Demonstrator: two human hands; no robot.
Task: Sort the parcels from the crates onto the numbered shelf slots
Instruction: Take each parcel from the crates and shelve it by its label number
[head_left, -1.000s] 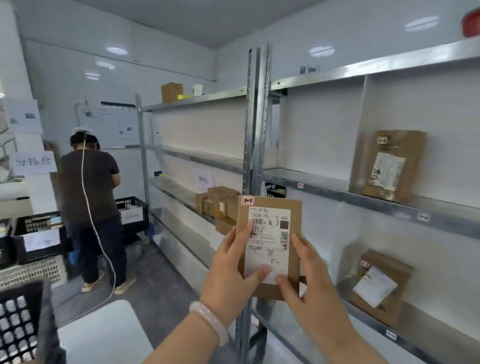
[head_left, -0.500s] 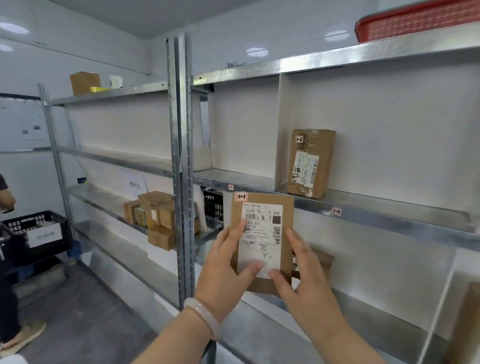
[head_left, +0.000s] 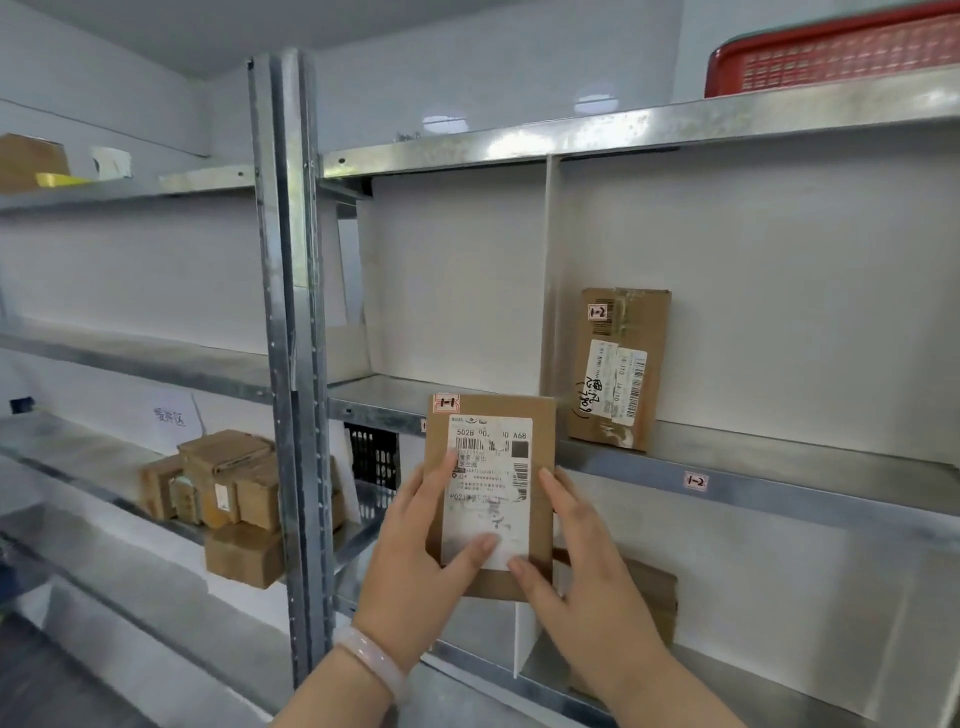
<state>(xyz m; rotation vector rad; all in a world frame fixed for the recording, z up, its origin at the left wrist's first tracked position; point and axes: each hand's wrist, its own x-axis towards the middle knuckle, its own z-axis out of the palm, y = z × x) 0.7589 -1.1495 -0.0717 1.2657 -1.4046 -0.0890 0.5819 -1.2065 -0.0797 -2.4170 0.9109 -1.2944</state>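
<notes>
Now I see the left hand (head_left: 415, 561) and right hand (head_left: 587, 571), both grips pinching the flat brown cardboard parcel (head_left: 498, 499) tagged 1-1 before the grey metal shelf (head_left: 779, 499).

Brown parcel (head_left: 491, 493) held upright, clear of the shelf (head_left: 384, 395); white label facing us, tag reading 1-1 on its top left corner. Second parcel (head_left: 618, 369) stands upright in the slot (head_left: 779, 457) marked 1-2, at its left end; label outward.
</notes>
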